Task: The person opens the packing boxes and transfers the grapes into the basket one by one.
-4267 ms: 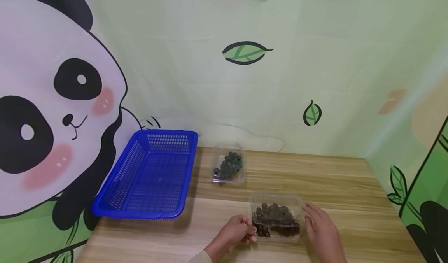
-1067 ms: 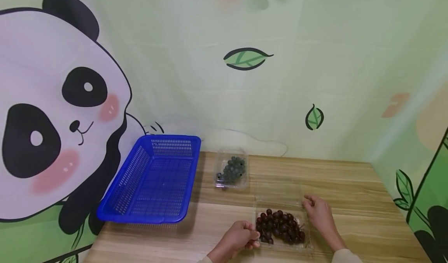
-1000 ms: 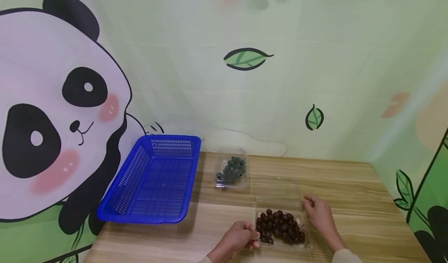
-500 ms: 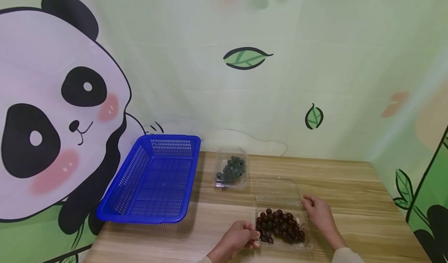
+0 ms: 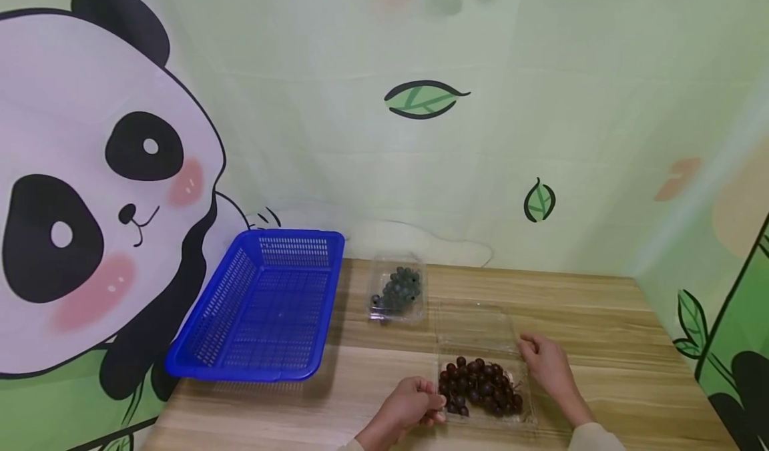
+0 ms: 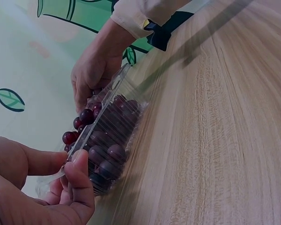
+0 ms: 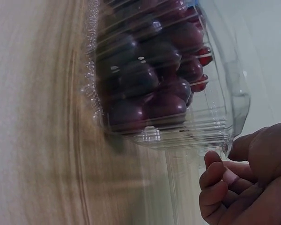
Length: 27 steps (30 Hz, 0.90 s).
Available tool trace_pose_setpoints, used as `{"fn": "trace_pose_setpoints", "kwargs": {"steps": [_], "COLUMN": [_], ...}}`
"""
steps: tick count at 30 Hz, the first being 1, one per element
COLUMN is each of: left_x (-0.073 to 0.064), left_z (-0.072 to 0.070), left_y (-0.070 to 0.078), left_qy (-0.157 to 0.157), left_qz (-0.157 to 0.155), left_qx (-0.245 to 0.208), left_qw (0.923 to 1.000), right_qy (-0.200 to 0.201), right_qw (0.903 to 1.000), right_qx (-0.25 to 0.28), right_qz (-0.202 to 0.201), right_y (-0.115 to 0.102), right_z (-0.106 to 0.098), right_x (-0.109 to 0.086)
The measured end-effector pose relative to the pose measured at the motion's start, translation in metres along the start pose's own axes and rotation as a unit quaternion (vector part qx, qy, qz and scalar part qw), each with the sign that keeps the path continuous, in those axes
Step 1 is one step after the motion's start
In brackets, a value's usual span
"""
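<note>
From here I pinch the clear box (image 7: 207, 129) of dark grapes (image 5: 480, 385) by its edges, left grip (image 5: 407, 407) and right grip (image 5: 549, 367) opposite.

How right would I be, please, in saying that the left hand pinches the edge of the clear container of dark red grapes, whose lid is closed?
Not quite: the lid is open, lying folded back beyond the dark red grapes, as the head view shows. The left hand does pinch the edge of the clear container.
</note>
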<state>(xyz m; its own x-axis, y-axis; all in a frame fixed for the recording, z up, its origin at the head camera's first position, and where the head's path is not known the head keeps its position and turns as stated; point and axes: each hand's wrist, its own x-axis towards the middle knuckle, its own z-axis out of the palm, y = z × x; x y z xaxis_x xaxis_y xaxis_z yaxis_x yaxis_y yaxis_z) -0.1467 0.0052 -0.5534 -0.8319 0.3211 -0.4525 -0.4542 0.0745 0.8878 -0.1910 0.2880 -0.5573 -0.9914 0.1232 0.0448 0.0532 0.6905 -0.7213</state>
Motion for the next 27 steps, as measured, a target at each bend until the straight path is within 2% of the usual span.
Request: {"fn": "trace_pose_setpoints", "kwargs": {"steps": [6,16,27], "left_x": [-0.003,-0.002,-0.002], "left_z": [0.0,0.001,0.002], "left_y": [0.0,-0.001,-0.001], "left_qy": [0.005,0.01,0.012], "left_qz": [0.015,0.011,0.009], "left_qx": [-0.005,-0.004,-0.004], "left_qw": [0.9999,0.9999,0.9999], "right_qy": [0.018,0.055,0.024], "right_qw": [0.9995,0.9983,0.9988], "right_qx": [0.006,-0.01,-0.039], "right_qz": [0.026,0.018,0.015], "right_y": [-0.001,-0.008,-0.019], "right_z": [-0.004,-0.016,-0.023], "right_x": [-0.005,-0.018,-0.036]}}
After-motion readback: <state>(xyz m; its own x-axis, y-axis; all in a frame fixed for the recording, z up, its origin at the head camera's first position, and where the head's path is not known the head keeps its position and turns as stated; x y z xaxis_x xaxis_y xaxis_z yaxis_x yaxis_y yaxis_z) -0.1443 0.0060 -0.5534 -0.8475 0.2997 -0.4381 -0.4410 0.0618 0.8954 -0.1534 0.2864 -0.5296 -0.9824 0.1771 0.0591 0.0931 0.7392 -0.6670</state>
